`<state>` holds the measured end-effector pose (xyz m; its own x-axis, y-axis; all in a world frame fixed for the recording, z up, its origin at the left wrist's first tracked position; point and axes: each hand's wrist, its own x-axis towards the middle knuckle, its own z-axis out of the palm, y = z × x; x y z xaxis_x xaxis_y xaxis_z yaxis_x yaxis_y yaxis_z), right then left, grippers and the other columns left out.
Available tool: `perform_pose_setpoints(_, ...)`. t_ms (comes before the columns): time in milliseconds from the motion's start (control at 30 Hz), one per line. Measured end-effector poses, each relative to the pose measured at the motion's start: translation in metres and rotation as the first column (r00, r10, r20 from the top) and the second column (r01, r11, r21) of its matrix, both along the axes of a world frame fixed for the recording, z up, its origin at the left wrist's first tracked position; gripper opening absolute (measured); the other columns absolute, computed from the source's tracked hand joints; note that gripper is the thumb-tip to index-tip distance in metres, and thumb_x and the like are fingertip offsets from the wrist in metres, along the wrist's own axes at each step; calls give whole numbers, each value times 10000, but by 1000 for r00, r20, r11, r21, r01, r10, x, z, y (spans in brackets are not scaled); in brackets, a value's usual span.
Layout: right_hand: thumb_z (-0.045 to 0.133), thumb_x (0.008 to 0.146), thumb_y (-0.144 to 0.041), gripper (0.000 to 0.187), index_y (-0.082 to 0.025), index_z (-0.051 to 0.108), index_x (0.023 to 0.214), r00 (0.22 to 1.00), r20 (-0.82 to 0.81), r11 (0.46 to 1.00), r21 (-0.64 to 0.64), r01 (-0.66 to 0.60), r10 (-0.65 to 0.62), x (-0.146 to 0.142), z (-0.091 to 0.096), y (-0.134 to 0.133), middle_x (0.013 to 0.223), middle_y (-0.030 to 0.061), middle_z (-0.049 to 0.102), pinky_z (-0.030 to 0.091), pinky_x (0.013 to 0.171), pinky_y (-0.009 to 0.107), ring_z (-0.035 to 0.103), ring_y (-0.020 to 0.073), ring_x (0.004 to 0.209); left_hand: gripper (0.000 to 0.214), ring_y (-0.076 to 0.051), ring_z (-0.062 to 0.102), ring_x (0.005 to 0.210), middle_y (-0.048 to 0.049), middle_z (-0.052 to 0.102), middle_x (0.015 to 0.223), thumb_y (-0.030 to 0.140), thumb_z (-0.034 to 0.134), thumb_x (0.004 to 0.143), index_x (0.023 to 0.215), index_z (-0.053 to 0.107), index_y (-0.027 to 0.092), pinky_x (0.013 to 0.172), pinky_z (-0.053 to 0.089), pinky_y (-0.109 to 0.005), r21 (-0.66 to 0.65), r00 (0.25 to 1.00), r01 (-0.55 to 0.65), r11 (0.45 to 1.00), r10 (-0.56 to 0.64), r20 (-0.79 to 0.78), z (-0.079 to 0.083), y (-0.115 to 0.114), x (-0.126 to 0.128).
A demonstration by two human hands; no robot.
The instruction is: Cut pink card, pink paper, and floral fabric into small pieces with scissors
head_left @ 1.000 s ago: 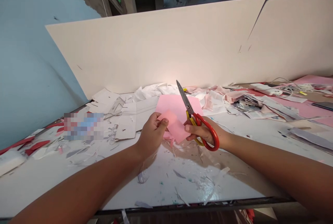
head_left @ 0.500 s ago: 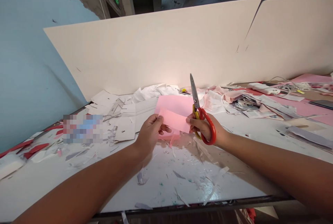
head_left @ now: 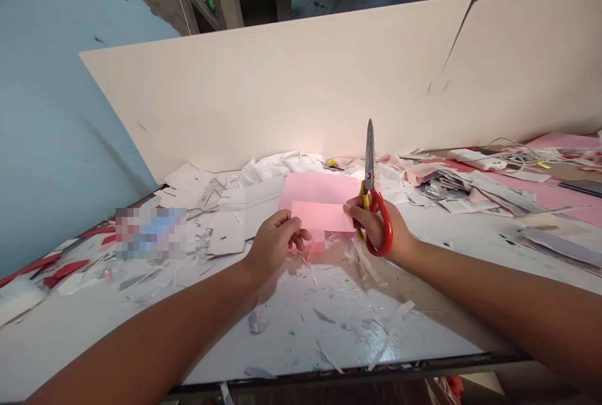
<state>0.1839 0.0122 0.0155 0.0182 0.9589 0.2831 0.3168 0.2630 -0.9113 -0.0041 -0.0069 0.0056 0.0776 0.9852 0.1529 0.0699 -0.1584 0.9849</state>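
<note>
My left hand (head_left: 271, 243) pinches the left end of a small pink paper piece (head_left: 322, 215) held above the table. My right hand (head_left: 376, 228) grips red-handled scissors (head_left: 374, 204), blades closed and pointing straight up, while its fingertips also hold the right end of the pink piece. A larger pink sheet (head_left: 317, 187) lies on the table just behind it. Thin pink strips hang below the held piece.
The white table (head_left: 301, 323) is littered with paper scraps. White paper pieces (head_left: 226, 204) lie at left, crumpled papers and cables (head_left: 475, 189) at right. A tall beige board (head_left: 305, 85) stands along the back. The table's front edge is near me.
The scissors swung from leaning left to upright. The pink piece was unfolded and turned level, now held at both ends. Both hands shifted slightly forward.
</note>
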Motion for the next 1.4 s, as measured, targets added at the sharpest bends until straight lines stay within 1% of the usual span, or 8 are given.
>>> perform_pose_setpoints(200,522,707,-359,194,-174,502,650,975,-213,998,11,-62,63,3,-7,8,596,4,548,462,585,259,543,136,579,135,-140,539,602,-24,560,594,268,459,703,606,458,175,488,376,-215,44,990,-75,996,80,-117,1,-2,0)
perform_pose_setpoints(433,525,720,-484,324,-161,527,753,935,-311,983,-9,-181,170,12,-13,22,782,80,618,466,766,308,590,191,812,133,-150,548,609,0,499,557,252,468,672,572,420,179,467,378,-207,62,988,-101,993,107,-108,0,-1,-3)
perform_pose_setpoints(600,497,705,-545,376,-169,493,696,943,-180,960,9,-281,278,10,-12,14,697,23,538,448,649,271,535,143,672,83,-103,457,518,-21,575,606,239,486,661,616,472,170,440,356,-195,72,982,-112,991,122,-145,-2,-1,-2)
perform_pose_setpoints(733,572,657,-495,393,-191,344,555,949,-12,948,-31,-316,315,8,-5,3,503,-63,320,298,451,212,328,71,455,66,-106,457,540,-20,578,597,227,484,662,652,504,165,457,363,-199,80,981,-105,991,117,-153,0,-4,-1)
perform_pose_setpoints(833,549,676,-476,381,-195,320,558,951,75,954,-44,-298,300,6,-4,-2,507,-67,292,249,443,206,289,69,456,63,-114,480,554,-15,566,588,214,491,650,675,517,162,486,386,-214,55,991,-62,997,68,-112,2,-5,0)
perform_pose_setpoints(1100,487,695,-473,323,-198,366,578,960,110,966,-13,-258,258,-2,-1,-15,543,-44,376,339,514,223,370,98,510,166,-126,498,547,-34,564,570,268,513,692,576,561,161,536,421,-252,28,974,216,976,-214,-76,0,-9,6)
perform_pose_setpoints(1267,469,725,-430,295,-195,394,563,942,91,946,12,-324,322,-7,0,-21,557,-36,418,371,576,243,431,117,560,273,-130,500,572,-49,572,605,370,494,740,615,594,149,579,414,-267,-10,973,224,975,-224,-50,-2,-10,6)
perform_pose_setpoints(1400,411,773,-391,272,-201,428,578,878,12,878,-22,-478,478,-11,-8,-22,551,-21,482,396,597,263,494,140,579,290,-128,498,521,-42,566,560,385,497,738,587,592,157,548,401,-271,-36,952,287,957,-290,-95,-3,-12,6)
